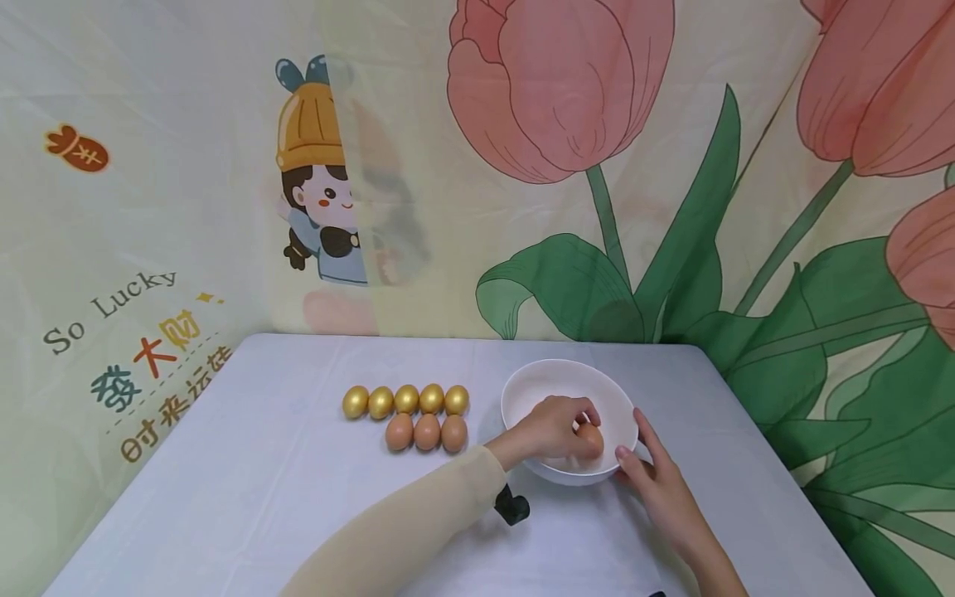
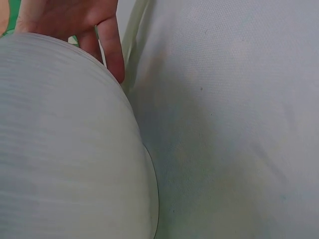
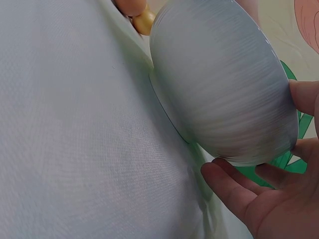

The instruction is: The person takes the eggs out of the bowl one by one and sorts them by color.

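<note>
A white bowl (image 1: 613, 402) stands on the table in the right half of the head view. My left hand (image 1: 554, 427) reaches down inside it, fingers curled around a brown egg (image 1: 589, 442). The back of that hand hides part of the bowl's interior. At the bowl's right side my right hand (image 1: 660, 481) holds the wall, thumb near the rim. Its fingers (image 3: 232, 186) lie against the underside in the right wrist view. Close by, the left wrist view has the bowl's outer wall (image 2: 65, 134) filling its left side; the egg is hidden there.
Left of the bowl, several gold eggs (image 1: 406, 400) form a row, with three brown eggs (image 1: 427, 433) in front. A small black object (image 1: 512, 506) shows below the left sleeve (image 1: 418, 514). A printed curtain (image 1: 418, 307) hangs behind the white table (image 1: 246, 464).
</note>
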Demonstrator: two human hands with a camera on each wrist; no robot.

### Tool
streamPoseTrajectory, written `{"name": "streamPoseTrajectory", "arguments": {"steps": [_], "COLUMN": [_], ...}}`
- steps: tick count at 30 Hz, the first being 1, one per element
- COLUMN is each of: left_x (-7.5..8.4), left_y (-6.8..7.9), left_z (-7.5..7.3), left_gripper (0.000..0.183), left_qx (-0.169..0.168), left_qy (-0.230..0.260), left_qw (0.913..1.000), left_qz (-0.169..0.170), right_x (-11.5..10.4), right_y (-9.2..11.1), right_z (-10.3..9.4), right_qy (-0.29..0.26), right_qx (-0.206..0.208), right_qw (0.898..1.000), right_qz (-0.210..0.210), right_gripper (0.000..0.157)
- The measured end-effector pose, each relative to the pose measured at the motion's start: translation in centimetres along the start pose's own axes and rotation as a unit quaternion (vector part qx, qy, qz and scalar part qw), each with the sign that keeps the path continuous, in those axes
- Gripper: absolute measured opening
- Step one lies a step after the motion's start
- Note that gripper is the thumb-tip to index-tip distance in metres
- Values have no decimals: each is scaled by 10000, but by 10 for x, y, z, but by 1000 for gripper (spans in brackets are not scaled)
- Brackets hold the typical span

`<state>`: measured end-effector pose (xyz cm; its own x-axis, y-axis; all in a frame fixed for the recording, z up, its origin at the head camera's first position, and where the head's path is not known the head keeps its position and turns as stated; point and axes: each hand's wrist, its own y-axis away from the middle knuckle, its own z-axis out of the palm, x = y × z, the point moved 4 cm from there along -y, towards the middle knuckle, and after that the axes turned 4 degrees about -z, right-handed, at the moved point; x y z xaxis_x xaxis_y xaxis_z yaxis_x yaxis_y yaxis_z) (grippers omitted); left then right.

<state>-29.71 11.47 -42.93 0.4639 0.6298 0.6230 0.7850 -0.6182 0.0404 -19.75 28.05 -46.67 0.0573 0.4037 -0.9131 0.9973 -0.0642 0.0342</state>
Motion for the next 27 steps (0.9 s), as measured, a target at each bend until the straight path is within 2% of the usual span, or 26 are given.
{"name": "streamPoseTrajectory", "arguments": {"steps": [4,13,19,27], "left_x": [0,0,2,-3], "left_y": [3,6,12,28], "left_z": [-4,-16,-32,-57], "left_gripper": [30,32,32,33], "left_qx": [108,99,231,317], "left_qy": [339,618,649,920], "left_qw": [9993,9977,9970,9940], "left_qz": [117,261,356,503], "right_x": [0,0,-1,1], "right_y": [-1,-2,-2,-4], "right_z": [0,1,0,2], "right_qy": [-3,-39,-4,59], "right_qx": [0,-28,-11,-7], "right_qw": [10000,9999,10000,9998], "right_qz": [68,122,89,169], "right_gripper": [84,86,84,88]}}
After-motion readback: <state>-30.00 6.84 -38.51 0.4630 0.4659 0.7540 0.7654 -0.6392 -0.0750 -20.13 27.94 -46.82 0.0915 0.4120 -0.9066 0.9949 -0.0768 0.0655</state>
